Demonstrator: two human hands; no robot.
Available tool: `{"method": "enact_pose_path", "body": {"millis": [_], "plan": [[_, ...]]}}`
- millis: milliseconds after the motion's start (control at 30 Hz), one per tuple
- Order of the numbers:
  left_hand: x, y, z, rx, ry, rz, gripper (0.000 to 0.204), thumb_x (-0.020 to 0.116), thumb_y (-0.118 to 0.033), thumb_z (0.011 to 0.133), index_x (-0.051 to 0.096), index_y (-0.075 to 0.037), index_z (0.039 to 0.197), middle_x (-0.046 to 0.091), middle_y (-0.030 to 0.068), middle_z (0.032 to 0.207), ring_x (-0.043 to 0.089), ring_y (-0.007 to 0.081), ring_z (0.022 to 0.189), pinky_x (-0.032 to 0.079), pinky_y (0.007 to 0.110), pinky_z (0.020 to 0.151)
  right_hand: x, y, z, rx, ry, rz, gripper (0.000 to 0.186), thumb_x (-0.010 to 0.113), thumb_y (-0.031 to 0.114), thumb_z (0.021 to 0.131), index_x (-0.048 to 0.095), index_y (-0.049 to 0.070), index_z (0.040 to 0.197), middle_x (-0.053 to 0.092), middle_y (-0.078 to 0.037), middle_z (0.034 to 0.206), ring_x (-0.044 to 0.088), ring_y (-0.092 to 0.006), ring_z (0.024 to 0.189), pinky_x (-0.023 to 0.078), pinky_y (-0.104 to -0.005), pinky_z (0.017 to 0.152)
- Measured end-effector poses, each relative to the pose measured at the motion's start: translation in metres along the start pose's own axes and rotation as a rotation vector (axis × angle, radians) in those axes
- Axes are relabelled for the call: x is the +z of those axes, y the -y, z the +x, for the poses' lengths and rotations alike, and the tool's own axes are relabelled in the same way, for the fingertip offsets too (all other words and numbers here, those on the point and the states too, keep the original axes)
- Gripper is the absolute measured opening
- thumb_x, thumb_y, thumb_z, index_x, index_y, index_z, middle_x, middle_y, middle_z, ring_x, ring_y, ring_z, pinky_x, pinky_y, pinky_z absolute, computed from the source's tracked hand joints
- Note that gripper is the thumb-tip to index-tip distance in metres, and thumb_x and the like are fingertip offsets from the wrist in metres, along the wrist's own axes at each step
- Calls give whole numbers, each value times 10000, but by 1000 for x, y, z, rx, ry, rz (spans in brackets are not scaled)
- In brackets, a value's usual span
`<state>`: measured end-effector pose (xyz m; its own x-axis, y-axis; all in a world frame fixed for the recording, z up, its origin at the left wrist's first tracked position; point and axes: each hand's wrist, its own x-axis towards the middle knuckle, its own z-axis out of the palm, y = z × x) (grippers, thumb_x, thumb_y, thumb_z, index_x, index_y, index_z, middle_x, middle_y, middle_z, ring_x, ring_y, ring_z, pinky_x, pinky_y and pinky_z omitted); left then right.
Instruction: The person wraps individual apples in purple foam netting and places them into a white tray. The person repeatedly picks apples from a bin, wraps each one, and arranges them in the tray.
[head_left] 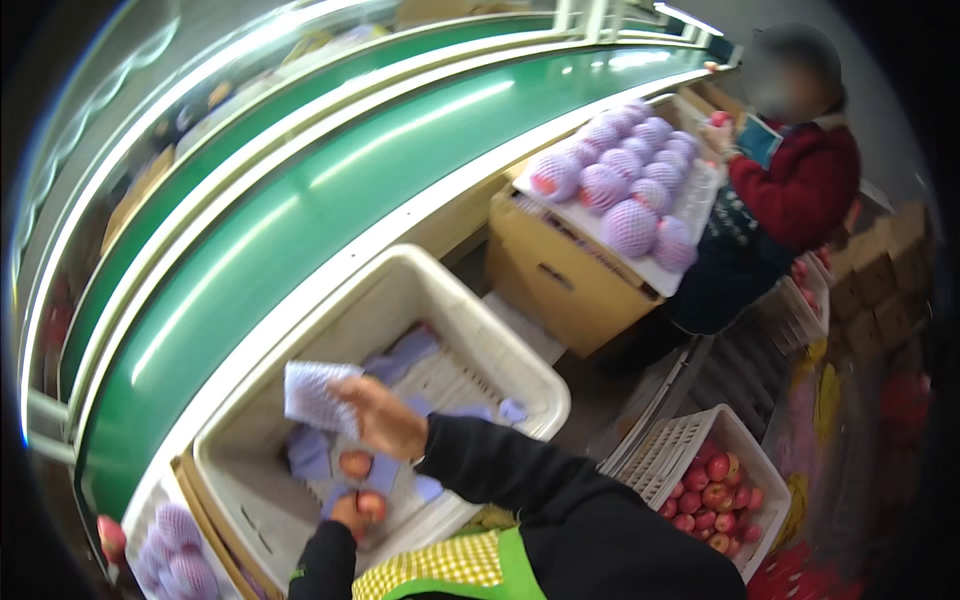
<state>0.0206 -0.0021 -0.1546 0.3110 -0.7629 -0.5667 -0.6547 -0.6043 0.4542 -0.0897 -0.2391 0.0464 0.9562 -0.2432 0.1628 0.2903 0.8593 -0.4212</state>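
In my right hand (392, 420) is a pale lilac foam net sleeve (320, 395), pinched by the fingers and raised over a large white plastic crate (480, 335). Lower down, inside the crate's near part, my left hand (347, 514) grips a red-yellow apple (371, 506). A second apple (355, 463) lies just beyond it. Flat lilac foam sleeves (310, 450) are scattered over the crate's bottom.
Alongside runs a green conveyor belt (240, 245). A cardboard box (565, 275) bears several net-wrapped apples (630, 225); more wrapped apples (180, 555) are at lower left. A white crate of apples (715, 500) stands right. A co-worker (790, 190) holds an apple beyond.
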Motion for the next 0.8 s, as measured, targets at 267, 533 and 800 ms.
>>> {"method": "enact_pose_path", "body": {"millis": [267,533,800], "plan": [[-41,-39,30,-27,-168,-182,548,778,-275,543,552,9,953,612,179,916,598,242,838,482,339,740,-9,28,3,-224,-84,-520,400,530,340,854,526,-14,1040,558,-16,918,479,-70,828,404,-239,771],[-173,-152,-56,458,-888,-292,616,670,-15,546,461,-41,1125,484,148,1073,497,304,1006,410,342,857,3,24,2,82,-101,-506,241,563,214,838,559,9,965,573,-14,895,523,-73,807,434,-232,688],[-158,-179,-80,611,-955,-94,573,612,-30,534,477,2,1090,461,183,1102,474,341,1013,392,376,873,23,19,-5,302,182,-718,387,682,300,709,558,19,945,578,-36,840,540,-96,768,459,-244,679]]}}
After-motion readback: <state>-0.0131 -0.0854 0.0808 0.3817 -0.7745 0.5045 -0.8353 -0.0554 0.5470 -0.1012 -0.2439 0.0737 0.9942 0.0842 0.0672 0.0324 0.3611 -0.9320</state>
